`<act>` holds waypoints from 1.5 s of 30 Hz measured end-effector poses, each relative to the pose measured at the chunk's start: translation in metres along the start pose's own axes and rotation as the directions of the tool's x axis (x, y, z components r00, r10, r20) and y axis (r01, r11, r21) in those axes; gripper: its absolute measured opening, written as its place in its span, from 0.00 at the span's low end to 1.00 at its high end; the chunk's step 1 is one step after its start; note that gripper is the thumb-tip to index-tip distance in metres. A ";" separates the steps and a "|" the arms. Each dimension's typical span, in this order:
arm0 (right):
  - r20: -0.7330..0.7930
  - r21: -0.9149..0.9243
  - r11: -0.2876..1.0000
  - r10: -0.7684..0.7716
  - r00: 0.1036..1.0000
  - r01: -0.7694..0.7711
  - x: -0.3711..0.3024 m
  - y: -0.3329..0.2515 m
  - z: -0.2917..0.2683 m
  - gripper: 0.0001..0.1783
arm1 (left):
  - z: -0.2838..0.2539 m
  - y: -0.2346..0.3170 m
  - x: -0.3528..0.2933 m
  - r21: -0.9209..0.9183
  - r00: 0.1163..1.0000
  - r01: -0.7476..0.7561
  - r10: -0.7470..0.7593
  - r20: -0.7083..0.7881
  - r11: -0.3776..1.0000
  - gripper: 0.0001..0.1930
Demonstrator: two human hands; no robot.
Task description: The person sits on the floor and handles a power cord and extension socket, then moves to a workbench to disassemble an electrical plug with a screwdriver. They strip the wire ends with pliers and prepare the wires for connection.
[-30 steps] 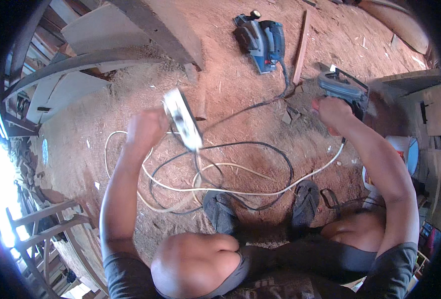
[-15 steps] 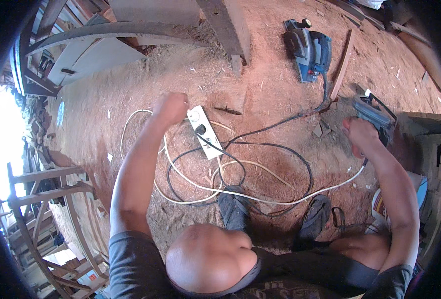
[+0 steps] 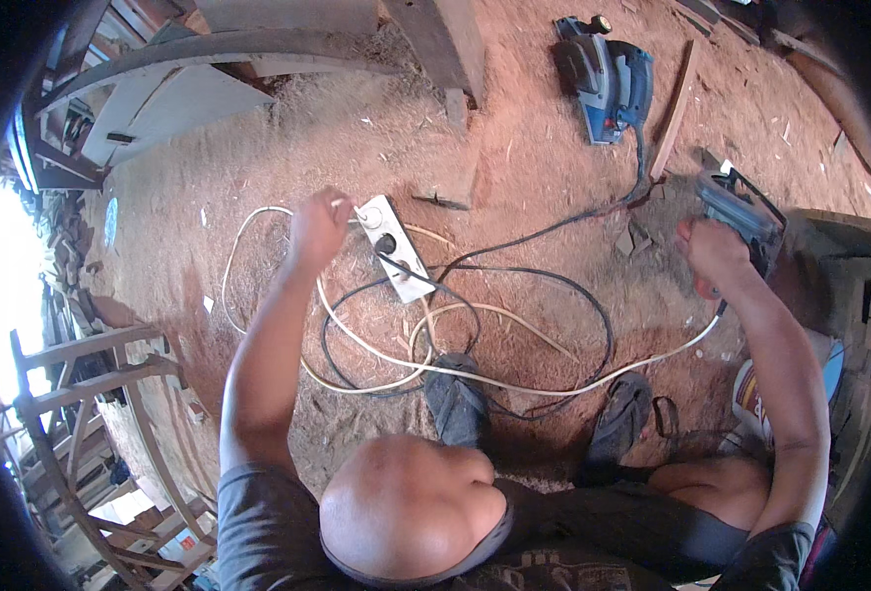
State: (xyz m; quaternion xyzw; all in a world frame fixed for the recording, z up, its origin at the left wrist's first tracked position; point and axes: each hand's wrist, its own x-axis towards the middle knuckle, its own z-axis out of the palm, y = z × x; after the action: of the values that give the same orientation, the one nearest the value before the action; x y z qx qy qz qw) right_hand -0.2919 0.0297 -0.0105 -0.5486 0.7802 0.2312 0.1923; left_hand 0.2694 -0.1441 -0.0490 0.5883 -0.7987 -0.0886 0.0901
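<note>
The fingers of my left hand (image 3: 319, 231) are closed on the white cord (image 3: 263, 210), just left of a white power strip (image 3: 396, 246). A small pale piece shows between my fingertips and the strip's upper socket; whether it is a plug, I cannot tell. A black plug (image 3: 386, 243) sits in the strip's middle. On the right, my right hand (image 3: 719, 258) is wrapped round the handle of a circular saw (image 3: 745, 215), which rests on the ground. The white cord runs from the saw's rear across the ground toward the strip; my hand hides its grip.
A blue electric planer (image 3: 608, 89) lies at the far right beside a wooden strip (image 3: 674, 110), its black cord (image 3: 553, 231) looping near my feet. Wooden frames (image 3: 91, 364) stand on the left, and a thick timber (image 3: 440, 49) at the back. Wood scraps (image 3: 632, 239) lie near the saw.
My left hand has drawn back slightly left and nearer to me, away from the power strip's upper socket. My right hand stays on the circular saw. The view has shifted slightly.
</note>
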 end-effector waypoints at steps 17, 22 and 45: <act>0.049 -0.037 0.999 -0.010 0.999 0.012 -0.003 -0.011 -0.009 0.20 | 0.011 -0.017 -0.005 -0.036 0.975 0.216 -0.214 0.059 0.976 0.16; 0.045 -0.020 0.999 -0.026 0.999 0.027 0.008 0.000 0.004 0.21 | 0.042 0.004 -0.075 0.001 0.948 -0.206 0.199 -0.249 0.979 0.14; 0.036 0.105 0.994 0.027 0.999 -0.031 0.023 0.015 0.017 0.20 | 0.001 0.025 -0.050 -0.207 0.998 0.019 -0.032 -0.058 0.978 0.13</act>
State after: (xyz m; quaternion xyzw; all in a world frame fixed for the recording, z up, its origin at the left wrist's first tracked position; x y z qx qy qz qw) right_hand -0.3130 0.0259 -0.0350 -0.5222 0.7958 0.2017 0.2309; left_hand 0.2605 -0.0888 -0.0456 0.5884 -0.7745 -0.1541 0.1738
